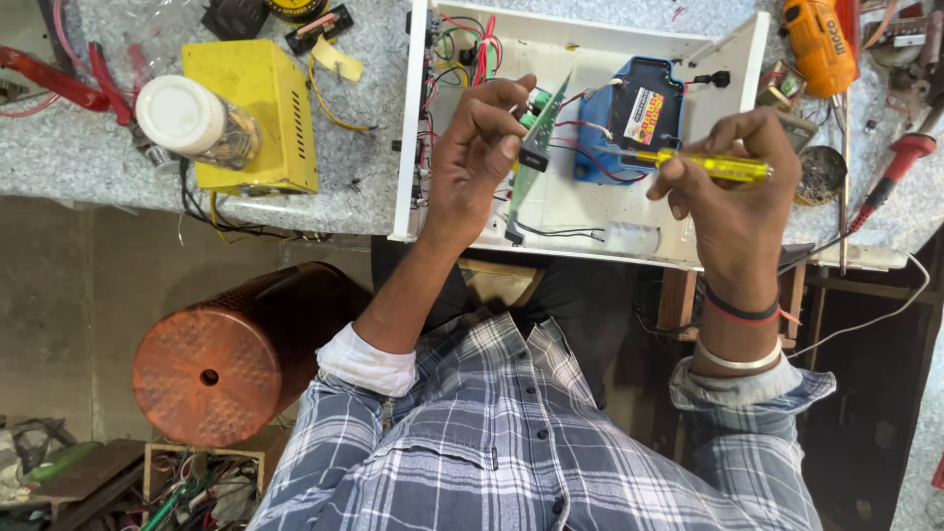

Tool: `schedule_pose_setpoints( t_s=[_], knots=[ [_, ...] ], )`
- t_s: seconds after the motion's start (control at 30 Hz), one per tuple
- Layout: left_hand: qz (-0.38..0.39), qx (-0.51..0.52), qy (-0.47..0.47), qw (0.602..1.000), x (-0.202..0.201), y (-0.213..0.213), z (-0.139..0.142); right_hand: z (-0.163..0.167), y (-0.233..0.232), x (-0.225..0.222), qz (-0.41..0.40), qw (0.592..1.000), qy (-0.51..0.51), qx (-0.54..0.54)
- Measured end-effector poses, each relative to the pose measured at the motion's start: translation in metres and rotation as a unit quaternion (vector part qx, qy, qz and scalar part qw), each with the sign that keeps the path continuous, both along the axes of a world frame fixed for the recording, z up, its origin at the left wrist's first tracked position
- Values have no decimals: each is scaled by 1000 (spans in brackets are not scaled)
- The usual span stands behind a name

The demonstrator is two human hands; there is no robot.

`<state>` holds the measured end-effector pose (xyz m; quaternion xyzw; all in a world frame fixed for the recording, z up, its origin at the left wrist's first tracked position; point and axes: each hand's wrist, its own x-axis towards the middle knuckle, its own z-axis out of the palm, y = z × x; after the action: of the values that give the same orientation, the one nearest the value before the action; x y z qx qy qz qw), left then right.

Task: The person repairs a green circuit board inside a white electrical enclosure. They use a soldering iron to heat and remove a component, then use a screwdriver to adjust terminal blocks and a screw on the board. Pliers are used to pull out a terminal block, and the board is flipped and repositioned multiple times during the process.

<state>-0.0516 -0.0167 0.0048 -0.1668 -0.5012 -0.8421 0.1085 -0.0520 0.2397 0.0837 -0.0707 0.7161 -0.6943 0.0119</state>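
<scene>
**Circuit board and screwdriver held over an opened white case**

The grey speckled table runs across the top of the view, its near edge facing the person. On it, at the near edge, lies an open white metal case with wires, a blue transformer block and a small white part inside. To the left of the case stands a yellow metal box, with a clear jar with a white lid lying against its left side. On the floor below the table's near edge stands a copper-coloured perforated drum. Near the table's right end lie an orange power drill and a red-handled tool.

The left hand is over the left half of the case. Its fingers are bent and pinch the edge of a green circuit board. The board stands on edge; its long axis runs from the case's near wall up toward the far wall, leaning slightly right, and red and black wires hang from it.

The right hand is over the right half of the case. Its fingers are curled around a yellow see-through screwdriver. The tool lies nearly level, parallel to the table's near edge; its handle end points right, and its tip points left toward the board, over the blue block.
</scene>
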Motion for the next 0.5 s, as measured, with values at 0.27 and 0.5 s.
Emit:
schedule_pose_setpoints(
  t_s=[0.27, 0.5],
  knots=[
    [59, 63, 17, 996, 18, 22, -4, -16, -11, 20, 21, 992, -45, -119],
    [120, 33, 26, 992, 32, 27, -12, -24, -20, 37, 30, 994, -22, -103]
  ],
)
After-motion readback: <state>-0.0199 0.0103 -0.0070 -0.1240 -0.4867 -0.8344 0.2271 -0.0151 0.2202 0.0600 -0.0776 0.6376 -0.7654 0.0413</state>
